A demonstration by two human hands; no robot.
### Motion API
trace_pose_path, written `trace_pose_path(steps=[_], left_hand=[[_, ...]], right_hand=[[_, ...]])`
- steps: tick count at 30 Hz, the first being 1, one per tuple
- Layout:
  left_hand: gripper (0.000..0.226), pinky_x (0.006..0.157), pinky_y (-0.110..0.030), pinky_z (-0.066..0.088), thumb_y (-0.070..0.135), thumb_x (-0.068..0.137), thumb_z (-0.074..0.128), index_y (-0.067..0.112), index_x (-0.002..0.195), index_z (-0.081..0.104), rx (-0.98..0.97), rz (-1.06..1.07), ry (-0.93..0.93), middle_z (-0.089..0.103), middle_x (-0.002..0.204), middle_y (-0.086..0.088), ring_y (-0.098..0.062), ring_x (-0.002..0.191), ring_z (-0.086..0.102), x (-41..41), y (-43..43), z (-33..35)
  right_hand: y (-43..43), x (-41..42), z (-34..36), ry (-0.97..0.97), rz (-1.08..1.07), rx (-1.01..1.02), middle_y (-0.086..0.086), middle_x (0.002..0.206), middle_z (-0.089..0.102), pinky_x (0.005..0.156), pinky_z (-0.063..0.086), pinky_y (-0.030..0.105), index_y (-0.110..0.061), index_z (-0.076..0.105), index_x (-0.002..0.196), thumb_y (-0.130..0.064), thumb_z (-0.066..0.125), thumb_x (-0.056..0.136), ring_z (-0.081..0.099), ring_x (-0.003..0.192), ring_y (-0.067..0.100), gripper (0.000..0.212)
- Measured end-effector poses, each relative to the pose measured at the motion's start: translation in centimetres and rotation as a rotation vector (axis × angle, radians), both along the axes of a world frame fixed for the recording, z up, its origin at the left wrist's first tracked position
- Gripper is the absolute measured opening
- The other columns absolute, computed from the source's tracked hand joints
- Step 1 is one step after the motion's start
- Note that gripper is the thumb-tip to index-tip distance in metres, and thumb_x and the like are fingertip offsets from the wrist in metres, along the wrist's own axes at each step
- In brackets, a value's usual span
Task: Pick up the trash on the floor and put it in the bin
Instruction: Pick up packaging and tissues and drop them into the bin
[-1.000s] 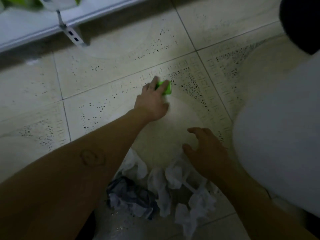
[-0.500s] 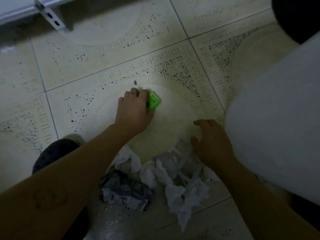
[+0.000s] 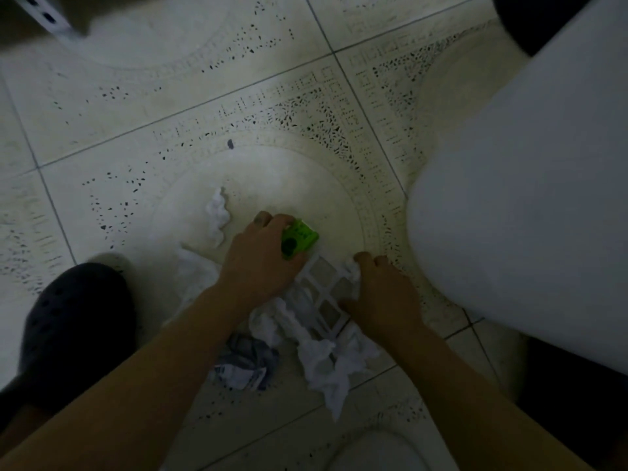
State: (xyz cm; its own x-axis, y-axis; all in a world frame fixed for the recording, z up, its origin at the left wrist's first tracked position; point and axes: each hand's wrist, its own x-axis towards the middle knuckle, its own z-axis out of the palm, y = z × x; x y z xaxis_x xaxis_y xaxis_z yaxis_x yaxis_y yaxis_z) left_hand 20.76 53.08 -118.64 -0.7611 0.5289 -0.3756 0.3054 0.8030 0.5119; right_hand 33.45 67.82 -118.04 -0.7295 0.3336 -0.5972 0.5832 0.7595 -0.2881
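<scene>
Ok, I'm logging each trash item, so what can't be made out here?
Head view only, dim.
Green item: left hand covers part; print unreadable.
White gridded piece: right hand and tissues hide its edges; that hand's grip unclear.
Large white shape: cut off by right edge; bin or not, unclear.

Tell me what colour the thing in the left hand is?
The packet is bright green, in the head view.

Green packet [image 3: 299, 237], seemingly white tissues [image 3: 326, 362]

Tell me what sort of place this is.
Indoors, dimly lit; perhaps a shop or storeroom, hard to say. Patterned floor tiles, a slotted metal bracket and a white bin show.
</scene>
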Motion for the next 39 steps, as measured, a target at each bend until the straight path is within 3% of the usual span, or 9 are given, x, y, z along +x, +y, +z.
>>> trace_pose_path(steps=[5, 9, 13, 18, 21, 24, 26, 31, 39], left_hand=[[0.049, 0.079, -0.034, 0.048, 0.039, 0.082, 0.065, 0.021, 0.125, 0.052, 0.009, 0.099, -0.033, 0.053, 0.110, -0.008, -0.028, 0.095, 0.058, 0.8, -0.6, 1.3], [0.051, 0.082, -0.038, 0.050, 0.038, 0.082, 0.066, 0.020, 0.126, 0.050, -0.003, 0.112, -0.075, 0.052, 0.112, -0.009, -0.030, 0.096, 0.057, 1.8, -1.2, 2.7], [0.052, 0.082, -0.040, 0.051, 0.036, 0.082, 0.066, 0.016, 0.127, 0.051, 0.000, 0.135, -0.061, 0.054, 0.113, -0.013, -0.031, 0.096, 0.059, 1.6, -1.7, 4.5], [0.055, 0.082, -0.040, 0.053, 0.034, 0.076, 0.071, 0.017, 0.125, 0.053, 0.001, 0.167, -0.015, 0.055, 0.112, -0.013, -0.031, 0.097, 0.060, 1.5, -2.5, 8.0], [0.054, 0.080, -0.038, 0.051, 0.036, 0.076, 0.070, 0.017, 0.124, 0.053, -0.015, 0.177, 0.006, 0.055, 0.111, -0.012, -0.031, 0.096, 0.060, 2.3, -3.5, 10.3], [0.055, 0.083, -0.041, 0.052, 0.037, 0.078, 0.069, 0.018, 0.126, 0.051, -0.056, 0.165, -0.007, 0.053, 0.115, -0.012, -0.031, 0.098, 0.059, 3.4, -4.5, 12.5], [0.057, 0.086, -0.043, 0.052, 0.039, 0.078, 0.068, 0.019, 0.128, 0.049, -0.072, 0.156, -0.007, 0.053, 0.118, -0.011, -0.031, 0.099, 0.059, 4.2, -5.3, 14.0], [0.058, 0.088, -0.044, 0.050, 0.039, 0.080, 0.066, 0.018, 0.131, 0.047, -0.110, 0.097, -0.013, 0.051, 0.120, -0.011, -0.031, 0.103, 0.058, 6.0, -7.0, 17.8], [0.057, 0.087, -0.041, 0.049, 0.039, 0.082, 0.066, 0.019, 0.131, 0.047, -0.044, 0.058, 0.074, 0.050, 0.120, -0.010, -0.028, 0.104, 0.056, 8.2, -6.5, 26.1]], right_hand=[[-0.7, 0.0, 0.2, 0.035, -0.293, -0.201, 0.008, 0.119, 0.052, 0.082, 0.049, 0.035, -0.016, 0.040, 0.127, -0.046, 0.078, 0.067, 0.056, 0.103, 0.026, 0.077], [-1.4, 0.1, 0.2, 0.114, -0.372, -0.259, 0.007, 0.100, 0.063, 0.061, 0.041, 0.024, -0.010, 0.052, 0.105, -0.025, 0.070, 0.081, 0.056, 0.079, 0.017, 0.034], [-1.2, 0.0, 1.6, 0.176, -0.393, -0.293, -0.005, 0.072, 0.055, 0.049, 0.032, 0.017, -0.015, 0.055, 0.083, -0.023, 0.064, 0.085, 0.050, 0.066, 0.012, 0.012], [-1.2, -0.8, 5.0, 0.220, -0.334, -0.244, -0.007, 0.057, 0.044, 0.046, 0.026, 0.020, -0.020, 0.044, 0.061, -0.026, 0.060, 0.087, 0.039, 0.051, 0.005, 0.031], [-1.9, -0.7, 7.5, 0.123, -0.222, -0.267, 0.003, 0.073, 0.058, 0.055, 0.037, 0.024, -0.012, 0.055, 0.081, -0.016, 0.061, 0.083, 0.053, 0.065, 0.016, 0.008], [-2.9, 0.9, 9.4, 0.123, -0.223, -0.303, 0.012, 0.105, 0.066, 0.075, 0.047, 0.027, -0.008, 0.059, 0.112, -0.008, 0.063, 0.082, 0.062, 0.094, 0.027, 0.031], [-3.6, 2.0, 10.8, 0.115, -0.233, -0.284, 0.014, 0.117, 0.063, 0.083, 0.045, 0.027, -0.010, 0.053, 0.126, -0.009, 0.063, 0.083, 0.060, 0.105, 0.029, 0.044], [-5.0, 4.2, 13.7, 0.066, -0.192, -0.271, 0.017, 0.120, 0.063, 0.089, 0.046, 0.030, -0.004, 0.054, 0.124, -0.011, 0.066, 0.081, 0.060, 0.108, 0.029, 0.045], [-3.4, 3.5, 24.3, 0.235, -0.107, -0.141, 0.014, 0.107, 0.067, 0.072, 0.048, 0.023, -0.013, 0.062, 0.117, -0.009, 0.066, 0.082, 0.062, 0.087, 0.022, 0.036]])
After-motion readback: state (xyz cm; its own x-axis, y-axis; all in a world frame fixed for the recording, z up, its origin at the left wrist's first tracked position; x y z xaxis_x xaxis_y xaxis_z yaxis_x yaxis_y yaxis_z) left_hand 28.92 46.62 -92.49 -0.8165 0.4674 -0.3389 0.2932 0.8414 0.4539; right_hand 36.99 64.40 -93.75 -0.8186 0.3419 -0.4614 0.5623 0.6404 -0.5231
